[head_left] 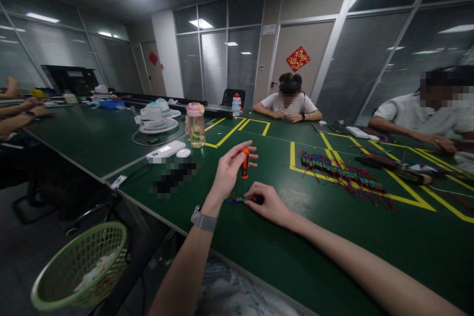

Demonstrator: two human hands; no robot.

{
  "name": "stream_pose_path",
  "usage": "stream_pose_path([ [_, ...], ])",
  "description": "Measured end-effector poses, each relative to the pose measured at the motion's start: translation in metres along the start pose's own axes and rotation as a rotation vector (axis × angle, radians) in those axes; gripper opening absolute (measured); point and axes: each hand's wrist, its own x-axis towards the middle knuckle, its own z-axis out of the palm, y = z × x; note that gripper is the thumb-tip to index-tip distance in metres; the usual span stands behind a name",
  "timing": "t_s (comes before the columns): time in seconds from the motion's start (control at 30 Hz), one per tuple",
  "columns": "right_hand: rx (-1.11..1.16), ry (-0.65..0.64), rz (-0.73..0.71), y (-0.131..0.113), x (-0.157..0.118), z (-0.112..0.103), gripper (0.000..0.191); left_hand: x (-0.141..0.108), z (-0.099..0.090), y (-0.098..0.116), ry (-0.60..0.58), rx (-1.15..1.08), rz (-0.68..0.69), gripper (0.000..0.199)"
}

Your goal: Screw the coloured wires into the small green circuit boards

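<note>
My left hand (pixel 230 168) pinches the orange-and-black handle of a screwdriver (pixel 245 164) between thumb and index finger, its other fingers stretched out to the right. The screwdriver stands upright, its thin shaft pointing down at a small green circuit board (pixel 240 199) on the table. Red and blue wires trail from this board to the left. My right hand (pixel 267 202) rests on the table and grips the board's right side with its fingertips. The screwdriver's tip meets the board area, but the exact contact point is too small to make out.
A row of wired circuit boards (pixel 340 175) lies to the right inside yellow tape. Ahead on the left are a water bottle (pixel 196 126), a white power strip (pixel 166 150) and fans (pixel 157 121). A green basket (pixel 81 266) stands below the table edge. Other people sit around.
</note>
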Motion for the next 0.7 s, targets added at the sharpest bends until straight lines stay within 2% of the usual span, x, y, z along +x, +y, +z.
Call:
stream_pose_path([
  [0.2, 0.013, -0.003, 0.007, -0.0004, -0.0009, -0.0004, 0.007, -0.0001, -0.0027, 0.0004, 0.092, 0.208, 0.074, 0.023],
  [0.37, 0.012, 0.000, 0.004, -0.0018, -0.0004, -0.0005, 0.007, -0.0003, 0.0008, 0.0020, -0.037, -0.051, -0.027, 0.032],
  [0.57, 0.016, -0.002, 0.008, -0.0018, 0.0001, -0.0005, 0.008, -0.0009, -0.0011, 0.0018, 0.060, 0.153, 0.056, 0.023],
  [0.7, 0.013, 0.003, 0.003, -0.0025, 0.0000, -0.0008, 0.007, 0.0001, 0.0006, 0.0011, 0.008, -0.028, -0.008, 0.030],
])
